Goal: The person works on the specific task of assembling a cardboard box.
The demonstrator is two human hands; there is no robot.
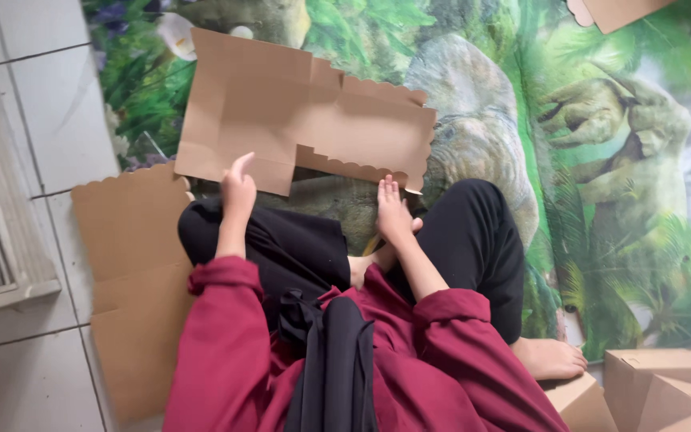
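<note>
A person sits cross-legged on a play mat [601, 160] with a green jungle picture on it. The person wears dark red sleeves and black trousers. A black strip of cloth hangs down the chest.

In front of the knees lies a flat brown cardboard sheet [297, 104]. It is an unfolded box with fold lines and a wavy edge on its right side and along one flap. It rests on the mat, just past the hands.

The left hand [238, 190] is at the near left corner of the sheet. Its fingers are loosely curled and the thumb sticks up. It touches or almost touches the edge, but it is hard to tell if it pinches the card.

The right hand [393, 213] is at the near right edge of the sheet. Its fingers are stretched out and flat, pointing at the wavy flap. The fingertips seem to rest on the edge. It grips nothing that can be seen.

Another flat cardboard piece [133, 272] lies on the white floor tiles to the left. The person's leg and sleeve hide part of it.

At the bottom right are folded brown boxes [665, 384], cut off by the picture edge. A bare foot [549, 358] shows beside them. One more bit of cardboard [617, 12] peeks in at the top right, mostly cut off.
</note>
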